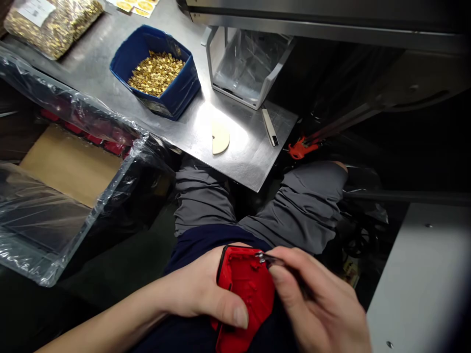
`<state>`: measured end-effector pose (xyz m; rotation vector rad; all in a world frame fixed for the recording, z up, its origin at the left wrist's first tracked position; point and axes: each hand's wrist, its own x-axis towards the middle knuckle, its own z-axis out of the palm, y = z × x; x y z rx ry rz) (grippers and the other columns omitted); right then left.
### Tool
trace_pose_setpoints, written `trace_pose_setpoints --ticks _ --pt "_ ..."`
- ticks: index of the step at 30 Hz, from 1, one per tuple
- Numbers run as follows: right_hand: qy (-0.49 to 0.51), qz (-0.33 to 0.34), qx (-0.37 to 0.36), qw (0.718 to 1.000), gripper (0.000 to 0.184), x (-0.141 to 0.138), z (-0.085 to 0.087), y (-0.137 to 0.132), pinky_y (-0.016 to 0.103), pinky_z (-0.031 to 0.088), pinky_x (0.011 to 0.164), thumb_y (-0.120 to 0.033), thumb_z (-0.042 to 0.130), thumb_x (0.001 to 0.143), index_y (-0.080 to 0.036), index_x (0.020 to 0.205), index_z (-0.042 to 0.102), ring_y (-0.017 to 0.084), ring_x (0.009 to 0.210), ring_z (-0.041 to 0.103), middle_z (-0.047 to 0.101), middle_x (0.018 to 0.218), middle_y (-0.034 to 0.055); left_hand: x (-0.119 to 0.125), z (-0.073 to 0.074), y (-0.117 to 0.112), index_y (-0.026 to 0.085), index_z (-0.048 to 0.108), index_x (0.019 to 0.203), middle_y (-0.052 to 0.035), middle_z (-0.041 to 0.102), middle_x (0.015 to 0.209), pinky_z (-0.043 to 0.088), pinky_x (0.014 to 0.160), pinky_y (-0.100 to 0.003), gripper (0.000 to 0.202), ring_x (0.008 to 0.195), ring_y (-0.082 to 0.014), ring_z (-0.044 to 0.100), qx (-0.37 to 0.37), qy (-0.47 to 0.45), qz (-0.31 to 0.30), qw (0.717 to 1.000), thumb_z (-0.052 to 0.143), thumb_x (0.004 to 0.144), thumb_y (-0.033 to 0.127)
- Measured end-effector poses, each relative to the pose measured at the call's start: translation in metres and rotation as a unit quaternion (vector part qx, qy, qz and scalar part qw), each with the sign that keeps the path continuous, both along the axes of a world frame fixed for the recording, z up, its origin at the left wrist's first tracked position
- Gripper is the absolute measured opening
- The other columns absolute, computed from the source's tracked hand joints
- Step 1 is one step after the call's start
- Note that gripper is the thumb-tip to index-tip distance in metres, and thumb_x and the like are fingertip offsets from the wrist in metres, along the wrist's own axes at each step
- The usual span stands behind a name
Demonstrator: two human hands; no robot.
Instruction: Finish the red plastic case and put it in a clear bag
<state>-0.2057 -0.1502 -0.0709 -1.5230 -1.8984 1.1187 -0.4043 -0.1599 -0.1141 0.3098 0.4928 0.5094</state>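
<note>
left grip: left hand (200, 294) wrapped around the red moulded plastic part with a black edge (245, 289), thumb pressed across its lower face, fingers hidden behind; part held low over the lap, against the dark blue shirt (195, 240).
right grip: right hand (320, 304) pinched shut on a thin metal tool, tweezer-like (270, 258); tip sits at the top edge of the red part, just right of the left thumb side.
tool tip: something small and shiny at the tip; too small to tell what.
slip risk: judged likely, tip is at the very rim; a push off-line could skid the tool across the plastic toward the left thumb.
drop risk: nothing under the part but the grey trousers (294, 206) and dark floor; a small piece let go here would probably fall between the knees and be lost.
hold risk: only thumb pressure shows on the front; part may twist if the tool levers hard.
away from grips: steel worktop (235, 147) well ahead, with blue tub of small brass pieces (156, 73), clear plastic bin (248, 66), beige half-round piece (220, 137); plastic-lined box (59, 196) far left.
</note>
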Motion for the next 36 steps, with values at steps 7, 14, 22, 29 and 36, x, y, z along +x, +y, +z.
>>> trace_pose_setpoints --ticks 7,14,22,29,36 --pt "-0.021 -0.169 -0.038 0.985 0.024 0.015 -0.036 0.013 0.024 0.058 0.066 -0.038 0.064 0.095 -0.025 0.114 0.068 0.017 0.073 0.07 0.075 0.095 0.0031 -0.006 -0.006 -0.003 0.013 0.062 0.123 -0.0072 0.065 0.093 0.045 0.07 -0.025 0.076 0.077 -0.0159 0.056 -0.045 0.016 -0.021 0.999 0.089 0.064 0.053" --pt "-0.082 -0.076 -0.021 0.994 0.032 -0.02 -0.124 0.089 0.027 0.049 0.074 -0.037 0.049 0.1 -0.013 0.119 0.059 0.017 0.077 0.069 0.068 0.085 0.0036 -0.009 -0.013 -0.012 0.011 0.06 0.131 -0.0181 0.067 0.118 0.052 0.084 -0.035 0.089 0.096 -0.027 0.066 -0.052 0.022 0.004 0.998 0.09 0.061 0.057" --pt "0.028 -0.049 0.023 0.998 0.018 -0.002 -0.063 0.059 0.026 0.053 0.071 -0.031 0.065 0.095 -0.024 0.112 0.064 0.016 0.078 0.065 0.068 0.094 0.0022 -0.01 -0.008 -0.009 0.013 0.064 0.119 -0.0101 0.067 0.101 0.047 0.07 -0.025 0.075 0.079 -0.0161 0.059 -0.043 0.017 0.029 0.999 0.09 0.062 0.053" --pt "0.047 0.213 0.116 0.969 0.034 0.011 -0.011 0.014 0.03 0.057 0.08 -0.006 0.064 0.092 -0.013 0.124 0.062 0.019 0.089 0.069 0.073 0.099 0.0075 -0.002 -0.001 -0.001 0.014 0.066 0.094 -0.002 0.06 0.084 0.044 0.071 -0.025 0.045 0.073 -0.013 0.054 -0.031 -0.008 0.047 0.998 0.088 0.069 0.044" --pt "0.047 0.232 0.127 0.963 0.033 0.001 -0.021 0.019 0.036 0.057 0.076 -0.002 0.062 0.091 -0.008 0.124 0.063 0.022 0.089 0.068 0.073 0.098 0.0127 0.0 0.002 0.001 0.014 0.066 0.091 -0.0008 0.058 0.082 0.047 0.079 -0.029 0.041 0.077 -0.0158 0.053 -0.014 0.015 0.037 0.999 0.085 0.071 0.045"
